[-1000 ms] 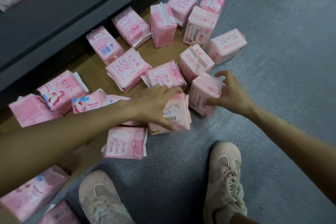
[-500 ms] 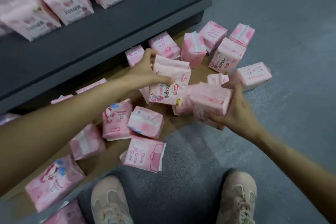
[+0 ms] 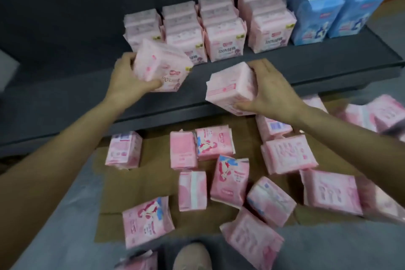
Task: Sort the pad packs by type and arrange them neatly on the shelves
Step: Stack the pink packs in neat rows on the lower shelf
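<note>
My left hand (image 3: 126,79) grips a pink pad pack (image 3: 161,66), tilted, just in front of the leftmost row of pink packs (image 3: 225,39) on the dark shelf (image 3: 65,98). My right hand (image 3: 271,90) holds a second pink pack (image 3: 230,90) over the shelf's front edge, fingers wrapped round its right side. Blue packs (image 3: 333,11) stand in rows at the shelf's right end. Several loose pink packs (image 3: 278,153) lie scattered on brown cardboard (image 3: 153,177) on the floor below.
The left part of the shelf holds no packs. Grey carpet (image 3: 54,226) borders the cardboard on the left and front. My shoe (image 3: 192,256) shows at the bottom edge, close to the nearest packs.
Both hands lifted a pink pack each from the floor pile up to the shelf. The view swung upward, so the shelf rows now fill the top.
</note>
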Motion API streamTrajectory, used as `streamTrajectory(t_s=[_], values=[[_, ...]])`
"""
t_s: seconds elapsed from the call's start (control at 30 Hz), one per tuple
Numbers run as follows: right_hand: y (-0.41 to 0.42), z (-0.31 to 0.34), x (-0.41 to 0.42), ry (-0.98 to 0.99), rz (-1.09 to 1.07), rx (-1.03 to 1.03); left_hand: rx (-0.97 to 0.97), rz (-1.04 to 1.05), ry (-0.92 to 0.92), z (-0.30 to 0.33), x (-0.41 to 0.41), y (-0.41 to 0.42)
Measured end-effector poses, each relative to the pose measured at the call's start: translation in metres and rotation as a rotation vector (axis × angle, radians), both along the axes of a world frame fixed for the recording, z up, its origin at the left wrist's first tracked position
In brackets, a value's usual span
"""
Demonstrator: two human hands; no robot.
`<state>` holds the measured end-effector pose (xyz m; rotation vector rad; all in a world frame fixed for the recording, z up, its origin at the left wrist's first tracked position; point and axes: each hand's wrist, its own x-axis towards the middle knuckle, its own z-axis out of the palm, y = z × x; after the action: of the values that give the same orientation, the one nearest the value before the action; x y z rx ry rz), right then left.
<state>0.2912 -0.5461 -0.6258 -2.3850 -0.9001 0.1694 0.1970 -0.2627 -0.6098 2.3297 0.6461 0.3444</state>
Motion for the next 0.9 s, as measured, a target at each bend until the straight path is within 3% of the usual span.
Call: streamTrajectory(t_s=[0.1,0.27,0.4,0.53,0.77,0.9], values=[[0.059,0.006,0.026,-0.202,0.154,-0.087,-0.326,0.212,-0.159,-0.024,0.004,0.051],[0.144,0.005,0.056,-0.348,0.253,-0.275,-0.469,0.228,-0.197,-0.065,0.034,0.123],[0.164,-0.014,0.069,-0.323,0.273,-0.376,-0.427,0.081,-0.076,-0.091,0.056,0.139],[0.157,-0.024,0.079,-0.258,0.243,-0.283,-0.345,0.039,-0.086,-0.101,0.068,0.14],[0.162,-0.021,0.074,-0.317,0.302,-0.281,0.215,0.042,-0.147,-0.09,0.08,0.114],[0.18,-0.023,0.058,-0.31,0.37,-0.263,0.203,0.117,0.038,-0.08,0.086,0.113]])
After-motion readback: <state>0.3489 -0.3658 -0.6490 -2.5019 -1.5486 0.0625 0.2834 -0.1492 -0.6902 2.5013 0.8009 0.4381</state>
